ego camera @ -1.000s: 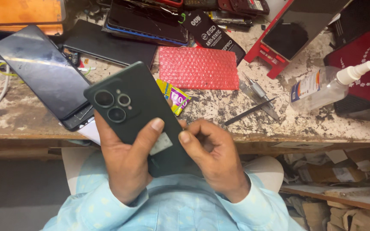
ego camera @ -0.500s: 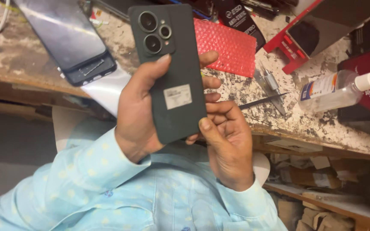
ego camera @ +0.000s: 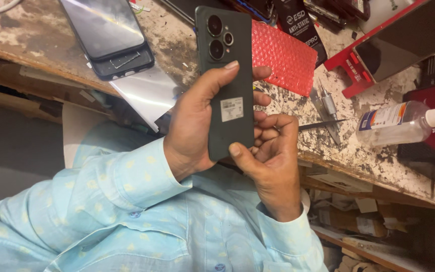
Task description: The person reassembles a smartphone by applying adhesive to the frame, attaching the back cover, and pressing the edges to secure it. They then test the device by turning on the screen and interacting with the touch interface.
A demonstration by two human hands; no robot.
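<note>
A dark green phone (ego camera: 226, 60) is held upright with its back toward me, camera lenses at the top and a small white sticker near the middle. My left hand (ego camera: 192, 126) wraps around it from the left, thumb lying across the back. My right hand (ego camera: 273, 161) grips the lower right edge, with its thumb on the bottom corner and its fingers curled behind. Both hands hover in front of the worn bench edge, above my light blue shirt.
On the bench lie another dark phone (ego camera: 109, 38) with a loose glossy sheet (ego camera: 147, 95), a red bubble-wrap pouch (ego camera: 283, 55), a small screwdriver (ego camera: 328, 103), tweezers (ego camera: 323, 123), a clear liquid bottle (ego camera: 399, 123) and a red box (ego camera: 378, 48).
The phone has been raised and turned from tilted to nearly upright, closer to the camera. My view has shifted, so the bench now slants across the top.
</note>
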